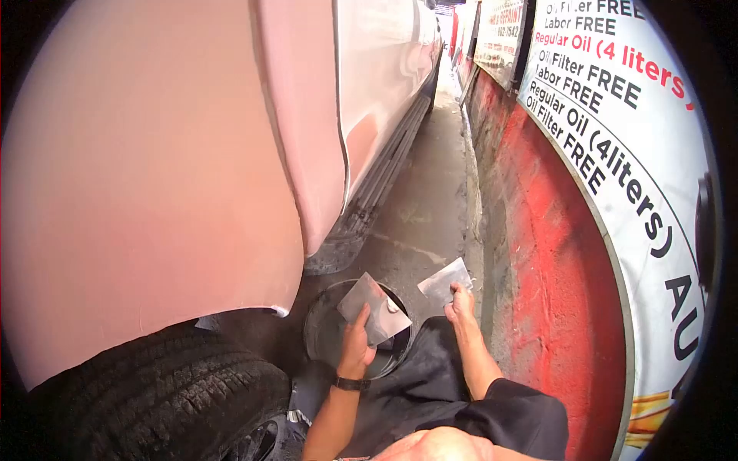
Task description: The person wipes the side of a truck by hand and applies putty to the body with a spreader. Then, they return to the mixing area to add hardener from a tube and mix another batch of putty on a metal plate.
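Note:
My left hand [356, 344], with a dark band on its wrist, grips a flat, pale square putty spreader [367, 300] by its lower left edge. A small light dab lies near this sheet's right side. In my right hand [460, 304] is a second flat putty spreader [441, 283], pinched at its right edge with the thumb on top. Both sheets are apart from each other. The left one is above a round dark basin [310, 326] on the ground. A pinkish car panel [154, 192] stands to the left, touched by neither hand.
A black tyre [169, 384] sits under the panel at lower left. The car door [384, 69] and ribbed running board [388, 173] extend forward. A red-painted wall [550, 261] with a printed banner [607, 131] borders the narrow concrete strip [427, 184] on the right.

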Tool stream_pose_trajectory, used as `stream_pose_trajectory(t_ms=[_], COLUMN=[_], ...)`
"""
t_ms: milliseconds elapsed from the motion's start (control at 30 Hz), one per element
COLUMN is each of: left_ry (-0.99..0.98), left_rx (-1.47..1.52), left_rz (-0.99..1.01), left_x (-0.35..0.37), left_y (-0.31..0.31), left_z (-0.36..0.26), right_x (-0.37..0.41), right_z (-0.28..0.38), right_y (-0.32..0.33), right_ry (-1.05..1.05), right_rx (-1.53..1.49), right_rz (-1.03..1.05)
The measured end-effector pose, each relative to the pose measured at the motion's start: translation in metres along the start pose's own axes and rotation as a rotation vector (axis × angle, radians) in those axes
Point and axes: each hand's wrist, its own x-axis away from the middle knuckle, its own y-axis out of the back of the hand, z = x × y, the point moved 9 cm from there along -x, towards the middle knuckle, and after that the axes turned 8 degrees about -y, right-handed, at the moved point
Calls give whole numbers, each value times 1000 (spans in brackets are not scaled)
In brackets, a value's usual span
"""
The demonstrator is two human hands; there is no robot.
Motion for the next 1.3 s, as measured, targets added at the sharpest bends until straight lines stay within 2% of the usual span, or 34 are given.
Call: stream_pose_trajectory(t_ms=[67,167,300,400,467,533,633,733,767,833,900,933,967,1000,1033,1067,1133,1167,1300], left_ry=[-14,0,21,86,125,146,152,106,83,193,212,208,192,168,183,116,124,132,137], left_rx=[12,-34,-124,-123,-81,-65,-125,-226,-267,-391,-473,-487,-493,-479,-593,-378,-252,-227,-252], left_rz=[21,-22,-19,-23,-50,-94,-119,-88,-79,-36,-48,-5,42,66,29,83,116,133,123], left_x=[-4,5,9,11,16,19,21,14,14,21,34,39,42,45,64,58,69,79,129], left_y=[5,6,7,10,-4,-31,-68,-120,-139,-186,-224,-240,-255,-271,-316,-309,-343,-358,-424], left_z=[-5,6,8,21,26,27,13,-1,-9,-15,-32,-29,-29,-33,-68,-43,-58,-62,-129], right_x=[-12,2,-48,-13,-36,-39,-7,14,23,43,47,67,79,89,108,124,130,133,177], right_z=[-7,3,-12,32,43,66,97,117,125,141,146,155,164,173,186,196,212,219,278], right_y=[4,8,13,-26,-30,-44,-55,-41,-34,-19,11,-12,-20,-24,-42,-52,-64,-56,-130], right_ry=[49,11,-3,10,78,124,63,89,56,-33,-173,-302,-364,-357,-402,-422,-425,-437,-483], right_rx=[30,10,-88,-82,-18,39,112,88,92,115,91,-105,-89,-108,-142,-133,-19,20,94], right_rz=[-30,-40,96,50,90,132,104,25,-19,-77,-142,-32,53,28,27,11,-33,-71,96])
